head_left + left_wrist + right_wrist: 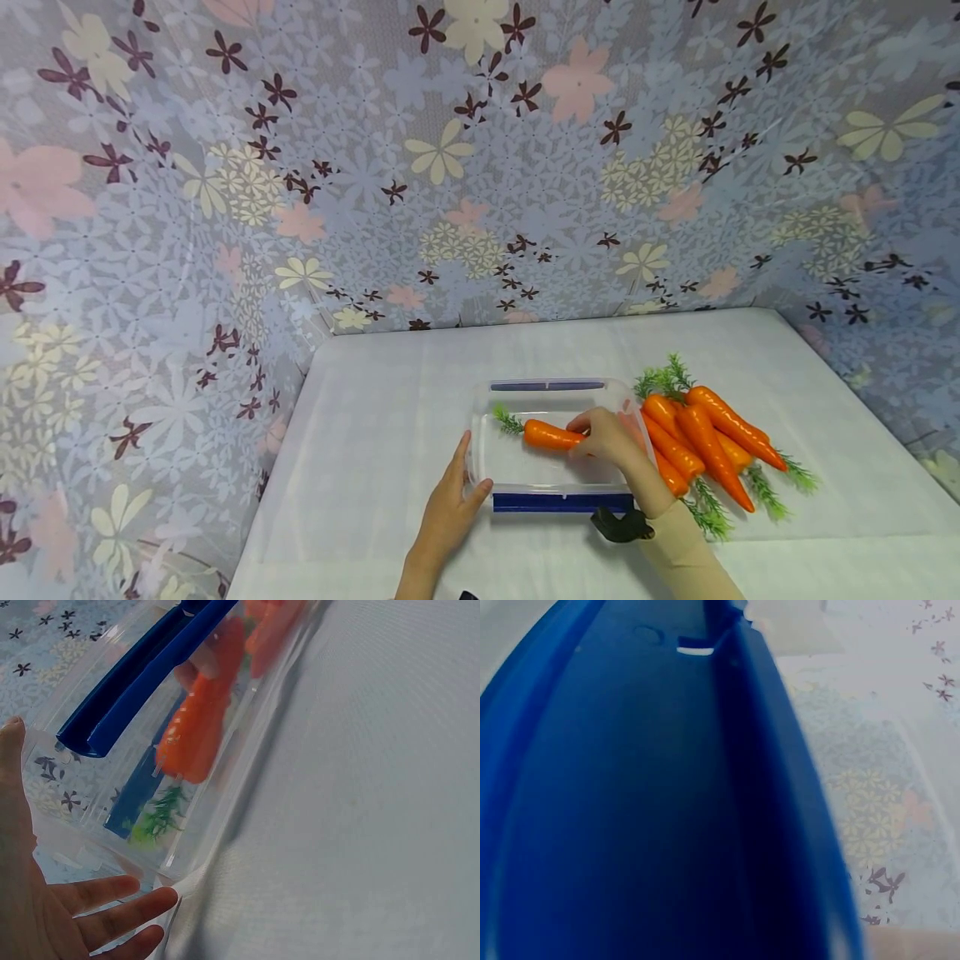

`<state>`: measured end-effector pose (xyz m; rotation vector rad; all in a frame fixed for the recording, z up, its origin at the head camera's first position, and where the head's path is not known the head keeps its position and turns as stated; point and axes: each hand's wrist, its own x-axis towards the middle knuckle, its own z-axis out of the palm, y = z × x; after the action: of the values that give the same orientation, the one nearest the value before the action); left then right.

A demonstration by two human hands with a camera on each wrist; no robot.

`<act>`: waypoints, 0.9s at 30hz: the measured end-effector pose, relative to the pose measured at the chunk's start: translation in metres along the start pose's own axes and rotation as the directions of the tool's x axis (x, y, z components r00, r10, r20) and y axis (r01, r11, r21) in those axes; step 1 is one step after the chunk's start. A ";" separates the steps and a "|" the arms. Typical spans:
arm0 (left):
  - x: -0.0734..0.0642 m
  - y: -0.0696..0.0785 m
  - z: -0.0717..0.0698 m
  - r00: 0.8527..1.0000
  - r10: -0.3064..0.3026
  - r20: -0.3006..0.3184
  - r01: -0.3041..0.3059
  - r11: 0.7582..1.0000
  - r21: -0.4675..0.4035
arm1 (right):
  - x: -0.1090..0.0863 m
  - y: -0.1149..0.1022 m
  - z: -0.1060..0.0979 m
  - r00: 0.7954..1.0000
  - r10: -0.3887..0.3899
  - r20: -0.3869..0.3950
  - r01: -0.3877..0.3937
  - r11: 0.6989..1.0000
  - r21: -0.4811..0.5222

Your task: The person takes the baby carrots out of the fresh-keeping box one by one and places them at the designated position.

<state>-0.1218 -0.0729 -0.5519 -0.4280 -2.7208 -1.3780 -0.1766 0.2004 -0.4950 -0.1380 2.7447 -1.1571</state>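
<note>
A clear plastic container (517,473) with blue side latches (562,502) stands before me. Inside its walls is an orange carrot (551,435) with a green leafy top pointing left. My right hand (606,440) reaches in over the right side and pinches the carrot near its narrow end. At the container's left side is my left hand (448,510), fingers extended and thumb near the front corner. The left wrist view shows the carrot (196,735) through the clear wall, with the left hand (75,915) beside it. A blue latch (630,787) fills most of the right wrist view.
A pile of several carrots (708,433) with green tops lies right of the container, close against its side. White cloth (375,433) covers the table. Flowered fabric (465,167) hangs behind and at both sides.
</note>
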 end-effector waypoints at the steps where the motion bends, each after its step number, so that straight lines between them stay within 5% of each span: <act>1: 0.000 0.000 0.000 1.000 -0.002 0.002 0.002 1.000 -0.003 | 0.001 0.000 0.000 1.000 -0.016 -0.002 0.016 1.000 0.013; 5: 0.000 -0.002 0.001 1.000 -0.003 0.003 0.003 1.000 0.003 | 0.003 0.000 0.000 0.996 -0.076 -0.043 0.077 0.996 0.034; 17: 0.000 0.001 -0.001 1.000 -0.009 0.004 0.009 1.000 -0.012 | -0.006 -0.010 -0.011 0.981 -0.078 -0.179 0.104 0.985 0.141; 27: -0.001 -0.001 0.000 1.000 -0.001 -0.005 0.001 1.000 -0.013 | -0.035 -0.020 -0.046 0.950 -0.002 -0.311 0.082 0.966 0.244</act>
<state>-0.1212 -0.0741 -0.5525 -0.4239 -2.7096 -1.3953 -0.1505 0.2243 -0.4453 0.0182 2.8251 -1.6593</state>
